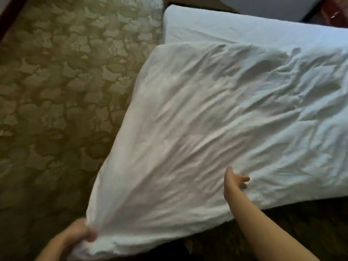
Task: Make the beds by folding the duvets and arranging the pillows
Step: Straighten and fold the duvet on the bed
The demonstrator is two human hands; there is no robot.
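Left hand is clamping the near-left corner of the white duvet, fingers curled round bunched cloth, pulling it out over the patterned carpet. Right hand is touching the duvet near its near edge, thumb up, fingers loosely bent; can't tell if it's pinching cloth. Rest of the duvet is lying wrinkled on the bed.

The duvet lies on the bed, with bare bed showing behind its far edge. Its near left corner reaches out past the bed, over the floor on the left. The left hand holds that corner; the right hand rests on the near edge, further right.
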